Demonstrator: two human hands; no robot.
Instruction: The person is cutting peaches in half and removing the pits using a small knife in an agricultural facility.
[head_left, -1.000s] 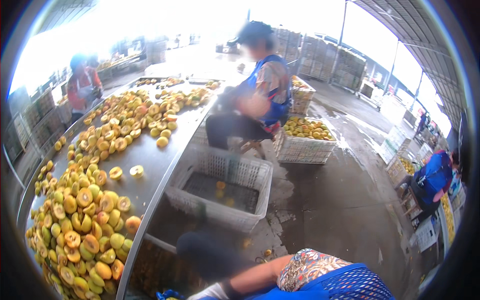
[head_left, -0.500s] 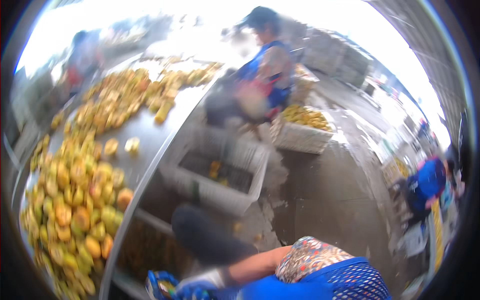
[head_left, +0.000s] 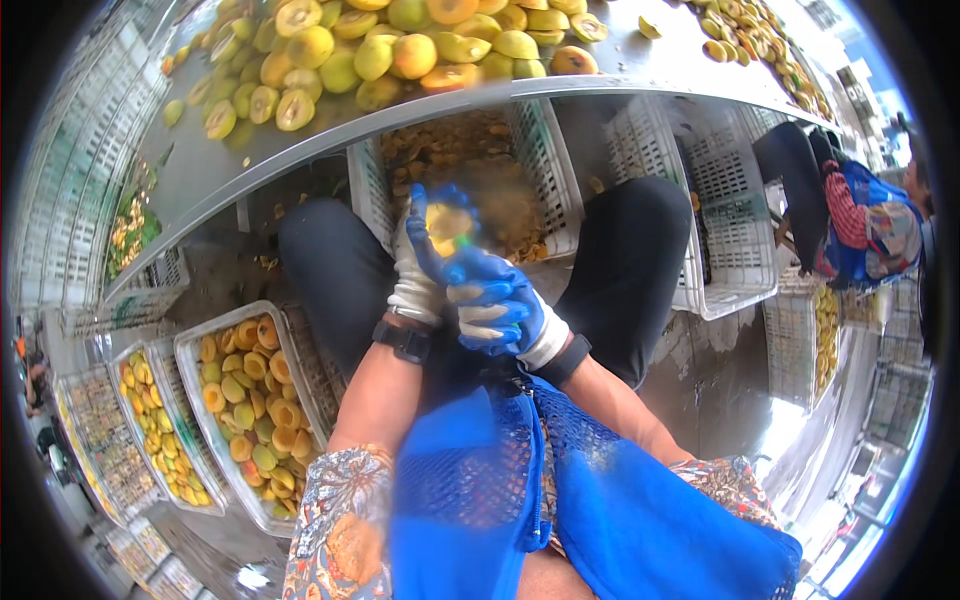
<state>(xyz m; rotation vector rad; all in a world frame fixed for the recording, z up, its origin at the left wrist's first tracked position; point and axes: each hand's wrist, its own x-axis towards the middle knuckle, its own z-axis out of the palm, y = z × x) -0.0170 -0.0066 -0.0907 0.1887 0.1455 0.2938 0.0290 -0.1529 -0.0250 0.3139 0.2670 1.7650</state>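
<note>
Between my knees, my left hand (head_left: 415,245) in a blue-and-white coated glove is curled around a yellow peach half (head_left: 447,222). Its cut face is partly covered by blue fingers. My right hand (head_left: 497,308), gloved the same way, is closed in a fist right against it. A small tool with a green part (head_left: 462,242) sticks out of that fist toward the peach half; its working end is blurred and hidden. Below both hands stands a white crate (head_left: 562,165) with brownish-orange scraps inside.
A metal table (head_left: 640,70) ahead carries a heap of peach halves (head_left: 395,50). Crates of peach halves (head_left: 262,400) stand at my left. White crates (head_left: 735,240) stand to the right, near a co-worker (head_left: 870,220) in blue. My knees flank the scrap crate.
My view has swung from the right-hand side, along the table, down to my lap. Both hands now show together around the peach half; before, only one gloved hand showed at the lower edge.
</note>
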